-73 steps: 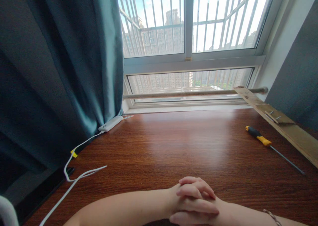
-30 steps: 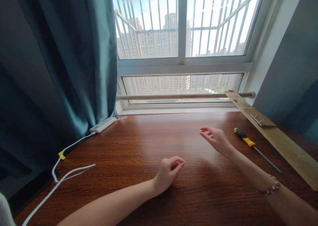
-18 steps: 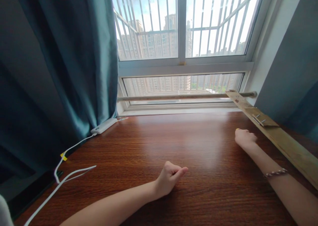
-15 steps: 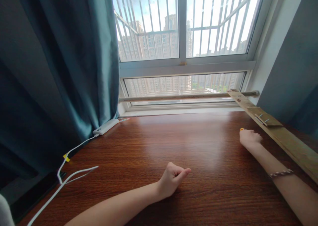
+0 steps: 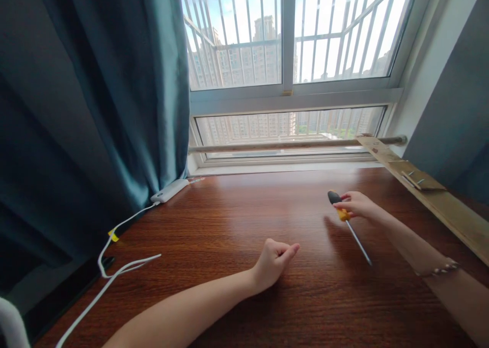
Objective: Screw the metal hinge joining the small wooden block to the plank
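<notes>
Your extended right hand (image 5: 358, 204) holds a black-and-yellow-handled, metal-shafted screwdriver (image 5: 344, 215); your left hand (image 5: 272, 264) is fisted. The screwdriver slants diagonally, tip rightward, toward you.

This looks like a room in a high-rise home: a curtain (image 5: 126, 83) hangs beside a window (image 5: 288, 37) with bars (image 5: 319, 36) outside, towers (image 5: 264, 28) rise beyond, and a wood-grain table (image 5: 214, 225) stands at the window.

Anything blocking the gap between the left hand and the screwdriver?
Nothing visible. Between the left hand and the screwdriver, only wooden tabletop shows. The right hand has its grip on the screwdriver's handle.
</notes>
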`<state>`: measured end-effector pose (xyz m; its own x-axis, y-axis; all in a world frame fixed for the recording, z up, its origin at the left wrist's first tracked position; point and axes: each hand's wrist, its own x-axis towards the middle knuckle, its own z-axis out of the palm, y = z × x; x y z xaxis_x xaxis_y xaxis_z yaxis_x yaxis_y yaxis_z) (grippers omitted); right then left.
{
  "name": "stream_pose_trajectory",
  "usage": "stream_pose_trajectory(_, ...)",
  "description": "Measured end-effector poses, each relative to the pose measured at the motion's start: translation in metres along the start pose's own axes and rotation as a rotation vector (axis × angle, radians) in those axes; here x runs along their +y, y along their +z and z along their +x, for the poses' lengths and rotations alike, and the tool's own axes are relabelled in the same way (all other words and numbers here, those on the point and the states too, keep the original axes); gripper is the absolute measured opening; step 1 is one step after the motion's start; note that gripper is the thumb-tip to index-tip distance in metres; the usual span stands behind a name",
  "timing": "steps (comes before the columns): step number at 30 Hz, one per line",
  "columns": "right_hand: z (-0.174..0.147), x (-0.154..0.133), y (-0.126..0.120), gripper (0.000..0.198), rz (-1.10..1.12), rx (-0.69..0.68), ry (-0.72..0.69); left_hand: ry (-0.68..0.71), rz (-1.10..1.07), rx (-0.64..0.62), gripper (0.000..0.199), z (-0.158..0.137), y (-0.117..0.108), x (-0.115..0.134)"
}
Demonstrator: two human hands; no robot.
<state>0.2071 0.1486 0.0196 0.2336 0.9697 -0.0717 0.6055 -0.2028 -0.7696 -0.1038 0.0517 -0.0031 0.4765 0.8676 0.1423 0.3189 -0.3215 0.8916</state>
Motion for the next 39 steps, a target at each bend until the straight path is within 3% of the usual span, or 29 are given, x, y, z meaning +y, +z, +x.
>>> stream_pose_trajectory(2,-0.021,-0.038,0.043,0.031,0.213,-0.238,-0.004,-0.04,-0.016,0.061,0.057,0.003,-0.002,-0.002)
stream_pose_trajectory(6,-0.044,-0.087,0.11,0.036,0.201,-0.282,-0.03,-0.084,-0.048,0.207,0.055,0.011,-0.008,-0.008)
stream_pose_trajectory(12,-0.045,-0.097,0.148,0.042,0.119,-0.331,-0.088,-0.156,-0.054,0.335,0.048,0.029,-0.022,-0.021)
stream_pose_trajectory(19,-0.047,-0.092,0.156,0.048,0.064,-0.314,-0.106,-0.221,-0.02,0.43,0.016,0.039,-0.025,-0.029)
stream_pose_trajectory(26,-0.044,-0.086,0.157,0.048,0.073,-0.298,-0.139,-0.181,-0.022,0.33,0.033,0.036,-0.025,-0.029)
stream_pose_trajectory(32,-0.047,-0.083,0.149,0.044,0.172,-0.401,-0.165,-0.155,0.033,0.317,0.04,0.033,-0.025,-0.025)
stream_pose_trajectory(36,-0.054,-0.075,0.131,0.061,0.26,-0.43,-0.117,-0.149,0.042,0.321,0.041,0.033,-0.024,-0.026)
stream_pose_trajectory(39,-0.056,-0.057,0.1,0.059,0.315,-0.375,-0.129,-0.153,0.059,0.321,0.042,0.033,-0.023,-0.027)
